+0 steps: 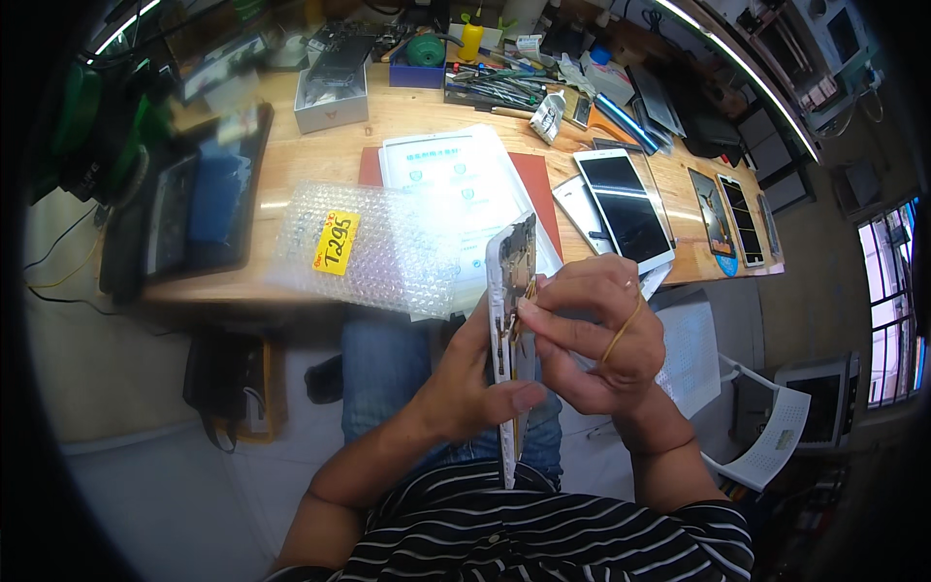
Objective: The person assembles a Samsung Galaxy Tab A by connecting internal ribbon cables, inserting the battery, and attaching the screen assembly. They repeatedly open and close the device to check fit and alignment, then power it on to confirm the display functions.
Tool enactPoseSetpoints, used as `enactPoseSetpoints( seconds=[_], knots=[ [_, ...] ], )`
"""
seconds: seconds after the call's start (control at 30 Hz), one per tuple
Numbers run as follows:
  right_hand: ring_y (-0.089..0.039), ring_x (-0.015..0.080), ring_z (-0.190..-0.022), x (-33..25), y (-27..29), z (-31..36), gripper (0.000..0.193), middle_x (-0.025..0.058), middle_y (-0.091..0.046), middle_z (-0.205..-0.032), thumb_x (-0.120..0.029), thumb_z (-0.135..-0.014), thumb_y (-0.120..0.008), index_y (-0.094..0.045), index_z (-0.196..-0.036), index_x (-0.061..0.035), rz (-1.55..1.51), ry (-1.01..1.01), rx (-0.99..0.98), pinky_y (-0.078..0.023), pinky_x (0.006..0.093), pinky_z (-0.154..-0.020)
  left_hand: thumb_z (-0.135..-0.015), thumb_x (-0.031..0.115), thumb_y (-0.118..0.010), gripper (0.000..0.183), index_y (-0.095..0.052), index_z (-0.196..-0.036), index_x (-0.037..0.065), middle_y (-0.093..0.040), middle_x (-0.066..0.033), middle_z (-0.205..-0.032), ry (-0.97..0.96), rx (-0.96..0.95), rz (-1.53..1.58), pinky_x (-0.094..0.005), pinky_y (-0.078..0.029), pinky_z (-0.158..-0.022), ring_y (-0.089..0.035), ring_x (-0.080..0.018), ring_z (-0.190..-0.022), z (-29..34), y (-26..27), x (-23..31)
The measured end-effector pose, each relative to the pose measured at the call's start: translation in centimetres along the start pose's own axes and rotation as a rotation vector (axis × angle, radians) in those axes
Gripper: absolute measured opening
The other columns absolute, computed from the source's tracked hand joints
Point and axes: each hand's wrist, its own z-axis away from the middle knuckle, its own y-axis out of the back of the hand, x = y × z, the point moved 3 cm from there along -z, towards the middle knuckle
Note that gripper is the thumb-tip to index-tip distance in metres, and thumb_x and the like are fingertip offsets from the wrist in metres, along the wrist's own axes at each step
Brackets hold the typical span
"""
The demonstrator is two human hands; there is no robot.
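Observation:
My left hand (456, 383) grips an opened tablet (514, 260) by its white edge, holding it upright and nearly edge-on above my lap. Its inner side, with dark and brownish parts showing, faces right. Against that inner side, my right hand (613, 335) has thumb and forefinger pinched together; whatever lies between the fingertips is too small or hidden to name. A rubber band circles the fingers of this hand. Just beyond the tablet, on the bench's near edge, lies a bubble-wrap sleeve (388, 257) with a yellow label (335, 241).
The wooden bench (281, 145) holds a white printed sheet (441, 184), a white tablet with dark screen (621, 199) and a dark tablet (218, 199) at left. Farther back are a white box (332, 109), a tray of tools (495, 89) and a yellow bottle (471, 42). A white chair (776, 441) stands right.

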Motion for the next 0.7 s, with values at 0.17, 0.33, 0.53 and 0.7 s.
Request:
enactPoseSetpoints(
  seconds=[0.17, 0.33, 0.53, 0.7],
  knots=[
    [-0.066, 0.023, -0.09, 1.2, -1.5, 0.5, 0.036, 0.0093, -0.069, -0.102, 0.0, -0.071, -0.071, -0.077, -0.106, -0.0037, -0.175, -0.039, 0.142, -0.047, 0.0334, -0.083, -0.071, 0.047, -0.087, 0.115, -0.025, -0.154, -0.003, -0.044, -0.0153, -0.144, -0.009, -0.013, 0.128, -0.038, -0.035, -0.113, -0.043, -0.0233, -0.136, -0.1, 0.4, -0.6],
    [-0.066, 0.0202, -0.091, 1.1, -1.4, 1.4, 0.03, 0.0127, -0.068, -0.103, 0.0, -0.078, -0.073, -0.076, -0.108, -0.0008, -0.264, -0.179, 0.236, -0.051, 0.0296, -0.08, -0.061, 0.041, -0.095, 0.134, -0.012, -0.157, -0.002, -0.037, -0.019, -0.15, -0.049, 0.021, 0.115, -0.0399, -0.032, -0.116, -0.041, -0.0267, -0.139, 0.1, 0.1, -0.7],
    [-0.066, 0.0183, -0.091, 0.3, -1.2, 1.2, 0.033, 0.0134, -0.068, -0.102, -0.004, -0.078, -0.083, -0.075, -0.11, 0.0001, -0.517, -0.328, 0.18, -0.052, 0.0276, -0.078, -0.051, 0.033, -0.102, 0.158, 0.008, -0.159, 0.003, -0.025, -0.0262, -0.157, -0.451, -0.029, -0.25, -0.0472, -0.032, -0.118, -0.033, -0.0373, -0.145, -1.8, 1.0, -0.3],
    [-0.068, 0.0182, -0.088, 0.0, -0.9, 0.9, 0.035, 0.0122, -0.07, -0.097, -0.006, -0.076, -0.086, -0.076, -0.11, -0.0021, -0.48, -0.311, 0.134, -0.052, 0.0273, -0.076, -0.052, 0.032, -0.102, 0.124, -0.032, -0.149, 0.002, -0.029, -0.0216, -0.156, -0.524, -0.167, -0.382, -0.0444, -0.037, -0.114, -0.035, -0.0311, -0.144, -1.9, 1.2, -0.3]
  ],
)
